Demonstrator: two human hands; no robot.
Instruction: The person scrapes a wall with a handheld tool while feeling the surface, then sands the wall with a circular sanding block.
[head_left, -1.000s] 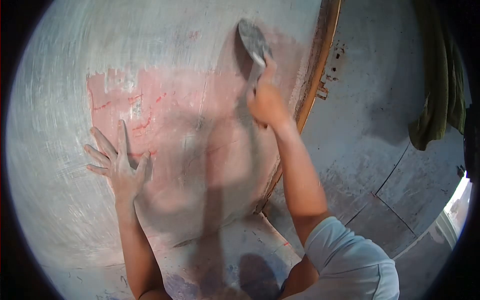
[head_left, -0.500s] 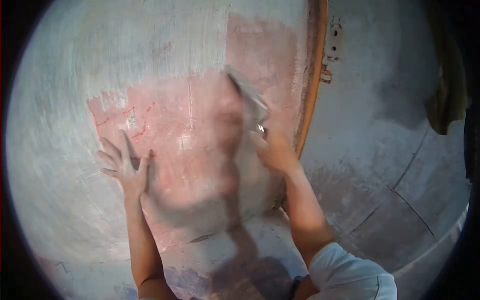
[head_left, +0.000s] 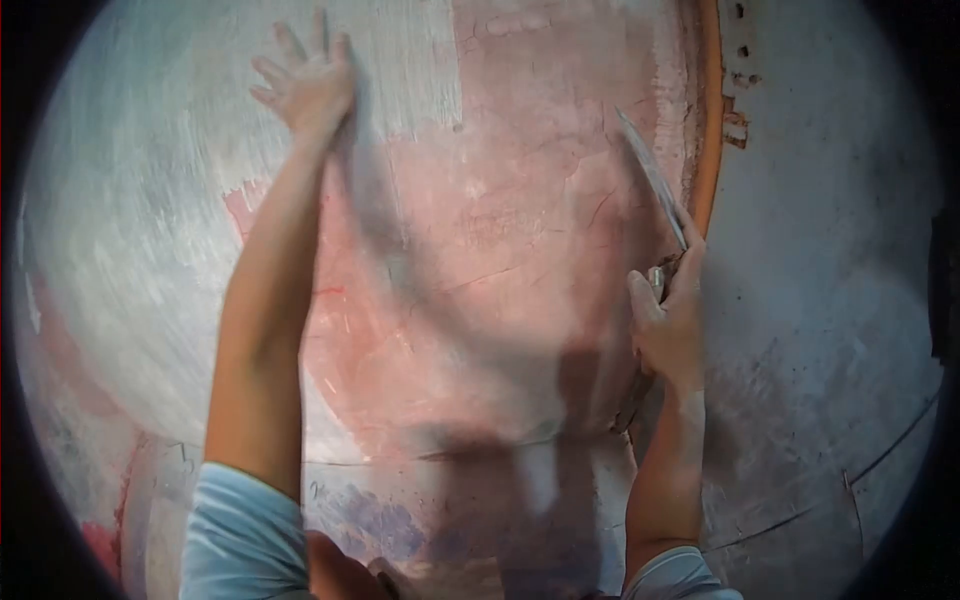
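Note:
My left hand (head_left: pixel 312 92) is spread wide against the upper left of the wall, fingers pointing up and nothing in it. Pale dust or plaster coats its skin. My right hand (head_left: pixel 672 325) grips the handle of a plastering trowel (head_left: pixel 652 175) at the right side. The metal blade shows nearly edge-on, its tip pointing up and left over the pink part of the wall. Between my arms lies a pink wall patch (head_left: pixel 490 240) with fine cracks. A whitish streaked coat (head_left: pixel 170 180) covers the wall above and left of it.
An orange-brown strip (head_left: pixel 711 130) runs down the wall's right edge, close beside the trowel. Beyond it stands a grey-blue surface (head_left: pixel 820 220) with small holes and a broken patch near the strip. My arms' shadows fall across the pink area.
My left hand has moved up from the pink patch's left edge onto the whitish coat. My right hand has shifted right and slightly down with the trowel, whose blade now appears thinner.

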